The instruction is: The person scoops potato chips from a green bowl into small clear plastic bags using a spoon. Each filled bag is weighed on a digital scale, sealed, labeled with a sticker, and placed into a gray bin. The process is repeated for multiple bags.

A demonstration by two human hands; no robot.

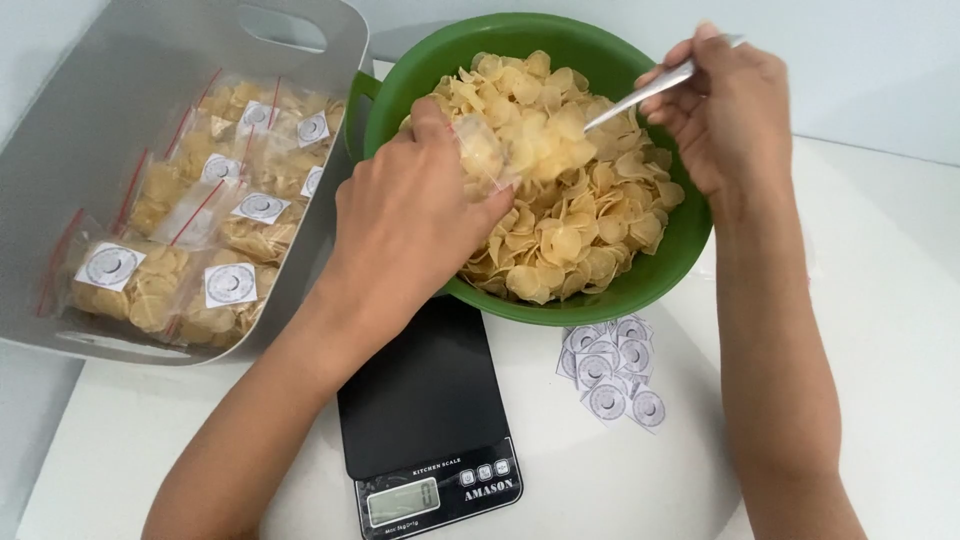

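Observation:
A green bowl full of pale yellow round crackers stands at the middle of the white table. My left hand rests over the bowl's near left side and grips a small clear plastic bag partly filled with crackers. My right hand is above the bowl's right rim and holds a metal spoon, whose tip points down into the cracker pile beside the bag's mouth.
A grey basket at the left holds several sealed cracker bags with round white labels. A black kitchen scale lies in front of the bowl. Loose round labels lie to its right.

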